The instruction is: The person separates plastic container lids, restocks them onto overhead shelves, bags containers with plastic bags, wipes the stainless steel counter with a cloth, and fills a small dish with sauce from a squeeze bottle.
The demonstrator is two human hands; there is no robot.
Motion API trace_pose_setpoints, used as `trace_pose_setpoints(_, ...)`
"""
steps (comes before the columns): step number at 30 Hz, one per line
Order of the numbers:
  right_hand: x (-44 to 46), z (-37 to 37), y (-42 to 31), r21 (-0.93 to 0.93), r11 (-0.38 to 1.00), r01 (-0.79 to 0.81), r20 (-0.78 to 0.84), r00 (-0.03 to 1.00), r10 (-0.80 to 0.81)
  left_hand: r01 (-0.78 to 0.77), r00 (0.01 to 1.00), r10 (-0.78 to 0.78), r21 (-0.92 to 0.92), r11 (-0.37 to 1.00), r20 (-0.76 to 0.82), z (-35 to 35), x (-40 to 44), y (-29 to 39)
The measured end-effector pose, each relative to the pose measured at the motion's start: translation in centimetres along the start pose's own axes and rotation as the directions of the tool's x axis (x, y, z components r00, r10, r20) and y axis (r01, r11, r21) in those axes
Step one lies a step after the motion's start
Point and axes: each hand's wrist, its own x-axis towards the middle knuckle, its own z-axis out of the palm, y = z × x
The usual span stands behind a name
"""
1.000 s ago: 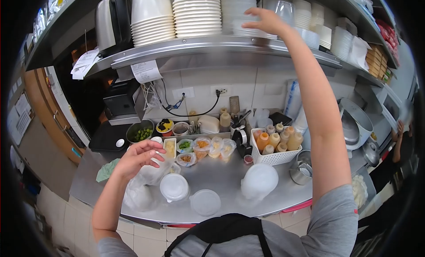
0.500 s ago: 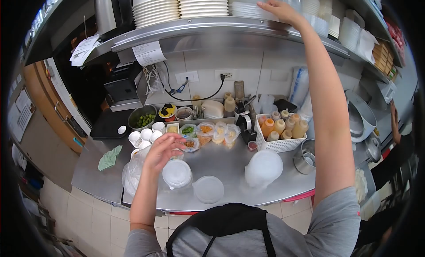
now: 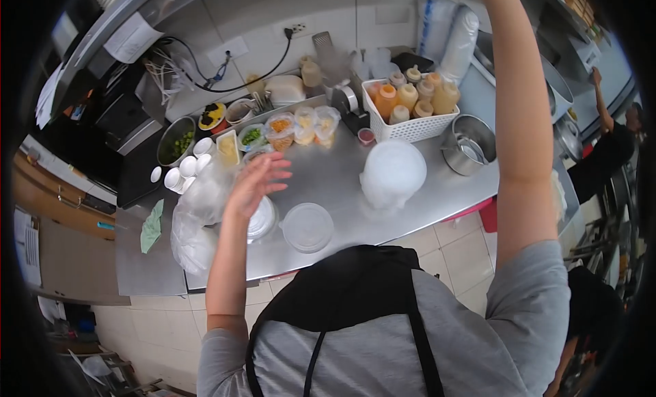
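Left hand (image 3: 260,181), spread and empty, partly hides a tub (image 3: 262,223); the cropped right hand's grip cannot be told.

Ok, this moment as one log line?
left hand: open, nothing visibly held, near white container | right hand: out of view, arm raised | translucent lid: flat on counter

A glossy steel worktop (image 3: 424,209) gleams beneath a smooth, translucent plastic lid (image 3: 307,227) on the near side; at left, a crinkled clear plastic bag (image 3: 193,238) shines near a matt green cloth (image 3: 152,226), while smooth plastic bottles (image 3: 407,98) fill a perforated white plastic basket (image 3: 418,128) at far right.
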Motion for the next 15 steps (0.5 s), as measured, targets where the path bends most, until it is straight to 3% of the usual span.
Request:
trace_pose_setpoints(1, -3.1, -0.3, -0.5, -0.008, 1.0, -0.009, 0.003, 1.0, 0.009, 0.077, 0.997, -0.077, 0.02, 0.997, 0.013, 0.5, 1.1, -1.9)
trace_pose_setpoints(3, -12.2, -0.5, 2.0, 0.172, 0.92, -0.353, 0.375, 0.887, 0.27, 0.214, 0.976, -0.217, 0.071, 0.974, 0.027, 2.1, 3.1, -5.8)
trace_pose_setpoints(4, -16.6, 0.0, 3.5, 0.195, 0.873, -0.446, 0.402, 0.849, 0.344, 0.275, 0.96, -0.28, 0.104, 0.956, 0.027, 3.3, 4.2, -7.4)
trace_pose_setpoints(5, -20.7, 0.8, 4.2, 0.25, 0.742, -0.622, 0.378, 0.768, 0.517, 0.352, 0.935, -0.354, 0.12, 0.928, -0.003, 5.0, 5.3, -8.6)
trace_pose_setpoints(6, -24.8, 0.7, 5.9, 0.19, 0.611, -0.768, 0.406, 0.628, 0.664, 0.428, 0.904, -0.427, 0.134, 0.894, -0.035, 6.8, 6.3, -9.6)
trace_pose_setpoints(8, -35.0, 2.2, 10.0, 0.159, 0.158, -0.975, 0.301, 0.2, 0.932, 0.368, 0.93, -0.355, 0.277, 0.888, -0.1, 10.2, 8.2, -10.6)
trace_pose_setpoints(9, -38.9, 3.1, 10.2, 0.133, 0.011, -0.991, 0.28, 0.048, 0.959, 0.087, 0.995, -0.049, 0.519, 0.851, -0.086, 11.7, 9.0, -11.2)
trace_pose_setpoints(10, -42.1, 3.6, 9.9, 0.112, -0.134, -0.985, 0.253, -0.102, 0.962, -0.184, 0.968, 0.252, 0.714, 0.676, 0.011, 13.0, 9.9, -11.6)
trace_pose_setpoints(11, -44.9, 4.5, 9.6, 0.197, -0.26, -0.945, 0.33, -0.186, 0.925, -0.184, 0.969, 0.248, 0.713, 0.677, 0.015, 13.9, 10.6, -11.7)
trace_pose_setpoints(12, -46.6, 5.3, 9.3, 0.271, -0.383, -0.883, 0.413, -0.253, 0.875, -0.361, 0.91, 0.346, 0.846, 0.392, 0.228, 14.7, 11.3, -11.6)
trace_pose_setpoints(13, -46.9, 6.0, 8.5, 0.273, -0.386, -0.881, 0.412, -0.255, 0.875, -0.502, 0.816, 0.365, 0.863, 0.062, 0.448, 15.3, 11.7, -11.7)
trace_pose_setpoints(15, -46.7, 7.6, 6.9, 0.378, -0.496, -0.781, 0.467, -0.302, 0.831, -0.514, 0.83, 0.309, 0.852, 0.102, 0.464, 15.2, 12.1, -13.5)
